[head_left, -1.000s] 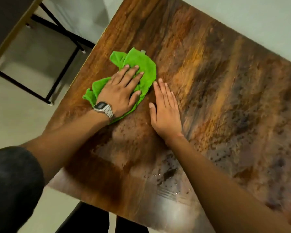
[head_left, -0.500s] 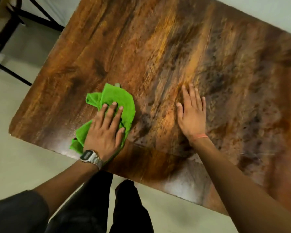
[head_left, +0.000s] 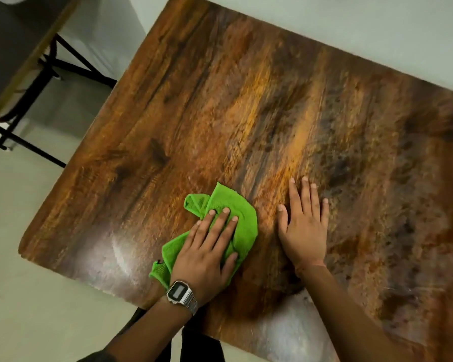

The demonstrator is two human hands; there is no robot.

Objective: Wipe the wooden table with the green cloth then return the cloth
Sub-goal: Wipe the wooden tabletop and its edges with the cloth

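The wooden table (head_left: 220, 105) fills most of the head view, dark brown with orange grain and wet sheen near its front edge. A crumpled green cloth (head_left: 242, 218) lies on it near the front edge. My left hand (head_left: 207, 252), with a silver watch on the wrist, presses flat on the cloth with fingers spread. My right hand (head_left: 305, 223) rests palm down on the bare wood just right of the cloth, fingers apart, holding nothing.
A second table with black metal legs (head_left: 50, 71) stands at the upper left, past a strip of pale floor (head_left: 24, 296). A light wall (head_left: 351, 30) runs behind the table's far edge. My dark trousers (head_left: 202, 343) show below the front edge.
My left hand slid the cloth from the table's left part toward the front edge, then a little to the right, closer to my right hand. The right hand stays flat on the wood.
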